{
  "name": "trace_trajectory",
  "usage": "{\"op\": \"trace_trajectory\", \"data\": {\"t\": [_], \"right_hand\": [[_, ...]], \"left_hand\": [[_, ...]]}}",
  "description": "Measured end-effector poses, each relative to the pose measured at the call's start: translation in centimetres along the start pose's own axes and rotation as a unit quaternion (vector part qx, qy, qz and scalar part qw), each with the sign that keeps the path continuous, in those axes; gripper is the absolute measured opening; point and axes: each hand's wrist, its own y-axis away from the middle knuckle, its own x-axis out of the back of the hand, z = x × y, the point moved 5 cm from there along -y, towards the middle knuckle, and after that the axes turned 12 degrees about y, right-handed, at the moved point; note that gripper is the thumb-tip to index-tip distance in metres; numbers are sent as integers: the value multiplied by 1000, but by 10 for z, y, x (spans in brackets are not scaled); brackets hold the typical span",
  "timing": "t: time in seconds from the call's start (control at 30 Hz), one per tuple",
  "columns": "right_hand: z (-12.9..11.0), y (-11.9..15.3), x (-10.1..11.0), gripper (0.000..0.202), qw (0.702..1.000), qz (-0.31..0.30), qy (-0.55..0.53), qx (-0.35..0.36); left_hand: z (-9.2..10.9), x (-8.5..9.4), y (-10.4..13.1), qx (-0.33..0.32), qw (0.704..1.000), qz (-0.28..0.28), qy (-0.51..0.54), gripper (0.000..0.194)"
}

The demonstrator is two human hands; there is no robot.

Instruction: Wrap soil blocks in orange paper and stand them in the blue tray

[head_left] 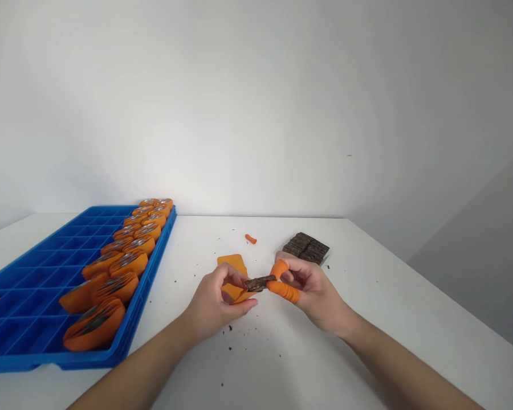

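In the middle of the view, my right hand (pixel 310 287), with orange covers on its thumb and a finger, pinches a thin dark brown piece (pixel 259 283). The piece's other end reaches my left hand (pixel 220 296), which is closed around an orange packet (pixel 239 294). The piece lies against the packet; whether any of it is inside is hidden. Beyond the left hand, an orange flat part (pixel 233 262) shows above the fingers. Behind my right hand, a dark brown slab (pixel 306 246) in blocks rests on a clear sheet.
At the left stands a blue compartment tray (pixel 130 336) with two columns of orange packets (pixel 94 327) along its right side. A small orange finger cover (pixel 250 239) lies on the white table (pixel 346 364). Dark crumbs are scattered near the hands. A white wall rises behind.
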Motion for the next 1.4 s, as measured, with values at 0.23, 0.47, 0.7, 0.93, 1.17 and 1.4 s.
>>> {"op": "trace_trajectory", "data": {"t": [0.23, 0.47, 0.7, 0.93, 1.17, 1.4], "right_hand": [[-3, 1, 8, 37, 999, -18, 34, 1], [-7, 0, 15, 36, 996, -40, 79, 16], [-14, 1, 20, 31, 987, -44, 142, 58], [-17, 3, 23, 30, 977, -34, 189, 88], [-23, 4, 24, 31, 964, -10, 235, 126], [-27, 7, 22, 15, 939, 23, 265, 217]], "left_hand": [[0, 1, 0, 6, 1000, 8, 2, 39], [6, 0, 2, 16, 1000, 5, -6, 39], [8, 0, 1, 13, 1000, -2, -10, 38], [9, -1, 2, 8, 1000, -7, -12, 39], [9, -1, 2, 5, 1000, -7, -18, 40], [9, -2, 2, 3, 999, -20, -41, 44]]}}
